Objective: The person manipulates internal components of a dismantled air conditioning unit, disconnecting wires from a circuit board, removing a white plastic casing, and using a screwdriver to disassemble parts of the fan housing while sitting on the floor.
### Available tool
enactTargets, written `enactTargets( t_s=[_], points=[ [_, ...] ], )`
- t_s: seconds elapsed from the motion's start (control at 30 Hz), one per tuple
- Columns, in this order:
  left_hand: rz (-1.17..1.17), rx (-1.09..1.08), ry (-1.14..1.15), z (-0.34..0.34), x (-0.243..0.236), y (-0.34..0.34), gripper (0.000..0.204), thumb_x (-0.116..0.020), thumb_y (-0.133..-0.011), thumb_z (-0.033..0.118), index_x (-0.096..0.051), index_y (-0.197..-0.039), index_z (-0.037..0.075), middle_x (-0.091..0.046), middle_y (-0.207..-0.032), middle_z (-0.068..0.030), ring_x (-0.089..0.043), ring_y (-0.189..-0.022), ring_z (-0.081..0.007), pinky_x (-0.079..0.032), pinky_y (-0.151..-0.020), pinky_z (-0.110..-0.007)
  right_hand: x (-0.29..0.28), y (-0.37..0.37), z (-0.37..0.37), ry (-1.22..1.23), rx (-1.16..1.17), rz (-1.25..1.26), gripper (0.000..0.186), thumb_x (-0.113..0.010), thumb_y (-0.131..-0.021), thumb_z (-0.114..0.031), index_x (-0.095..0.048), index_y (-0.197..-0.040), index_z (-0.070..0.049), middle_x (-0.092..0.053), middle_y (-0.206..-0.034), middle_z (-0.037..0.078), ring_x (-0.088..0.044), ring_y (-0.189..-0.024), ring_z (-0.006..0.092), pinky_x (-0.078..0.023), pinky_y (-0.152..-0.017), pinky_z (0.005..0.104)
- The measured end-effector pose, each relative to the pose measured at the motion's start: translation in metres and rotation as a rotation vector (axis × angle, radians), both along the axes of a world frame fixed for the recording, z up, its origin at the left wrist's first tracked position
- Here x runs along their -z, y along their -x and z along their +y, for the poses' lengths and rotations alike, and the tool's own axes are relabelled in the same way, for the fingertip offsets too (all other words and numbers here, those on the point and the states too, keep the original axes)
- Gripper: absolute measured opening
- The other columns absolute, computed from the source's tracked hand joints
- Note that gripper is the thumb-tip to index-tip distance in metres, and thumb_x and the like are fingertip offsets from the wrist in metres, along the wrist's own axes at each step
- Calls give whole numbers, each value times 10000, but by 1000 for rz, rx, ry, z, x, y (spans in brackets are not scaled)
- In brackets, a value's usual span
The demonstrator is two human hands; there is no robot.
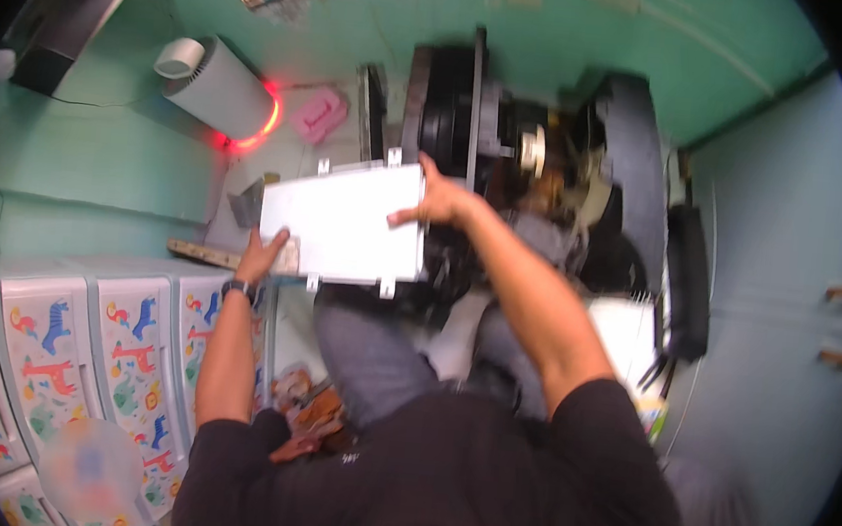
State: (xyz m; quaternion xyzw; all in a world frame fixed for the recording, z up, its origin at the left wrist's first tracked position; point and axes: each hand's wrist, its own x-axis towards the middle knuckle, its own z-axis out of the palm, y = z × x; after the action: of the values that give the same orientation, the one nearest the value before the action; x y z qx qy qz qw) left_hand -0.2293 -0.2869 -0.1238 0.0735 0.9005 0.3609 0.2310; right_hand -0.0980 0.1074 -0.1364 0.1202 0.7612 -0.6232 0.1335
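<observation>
A white rectangular panel (349,225) with small metal tabs along its long edges is held flat in front of me. My left hand (259,257) grips its near left corner, thumb on top, with a dark watch on the wrist. My right hand (437,199) holds the right end near the far corner, thumb lying on the white face. The fingers beneath the panel are hidden. My legs (374,344) show just below it.
Dark machinery (444,110) stands against the green wall beyond the panel. Plastic drawers (134,338) with animal pictures line the left. A grey cylinder (216,90) glows red at its base beside a pink object (319,116). A blue-grey cabinet (783,245) stands right.
</observation>
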Motion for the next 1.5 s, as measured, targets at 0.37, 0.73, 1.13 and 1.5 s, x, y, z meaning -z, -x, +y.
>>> enactTargets(
  t_s=[0.37,0.73,1.13,1.5],
  points=[
    [562,242,90,194,-73,-156,465,-731,-862,214,-632,-1295,77,-561,-1314,-164,-484,-1248,-370,-386,-1065,-485,-43,-1,27,-344,-123,80,1006,-838,-768,-501,-405,-1498,38,-523,-1433,289,-468,-1391,410,-376,-1173,436],
    [339,116,15,215,-84,-129,420,-806,-787,154,-676,-1176,63,-588,-1180,-154,-556,-1125,-347,-474,-983,-424,-121,245,254,-752,109,563,268,-686,-911,-241,-733,-1093,-51,-727,-1071,191,-695,-1035,353,-540,-926,442],
    [-41,123,60,225,-93,-103,451,-852,-759,150,-629,-1143,77,-574,-1110,-135,-597,-1017,-310,-519,-903,-412,-139,385,329,-917,-18,-22,465,-668,-954,-441,-719,-1225,-67,-674,-1298,160,-628,-1234,306,-493,-1053,410],
    [101,207,28,201,-68,-109,492,-852,-751,127,-615,-1181,88,-567,-1131,-163,-591,-1067,-358,-506,-920,-435,-133,391,292,-1353,-154,76,475,-637,-845,-445,-755,-1112,-69,-715,-1189,183,-686,-1100,344,-536,-957,438]
  ],
)
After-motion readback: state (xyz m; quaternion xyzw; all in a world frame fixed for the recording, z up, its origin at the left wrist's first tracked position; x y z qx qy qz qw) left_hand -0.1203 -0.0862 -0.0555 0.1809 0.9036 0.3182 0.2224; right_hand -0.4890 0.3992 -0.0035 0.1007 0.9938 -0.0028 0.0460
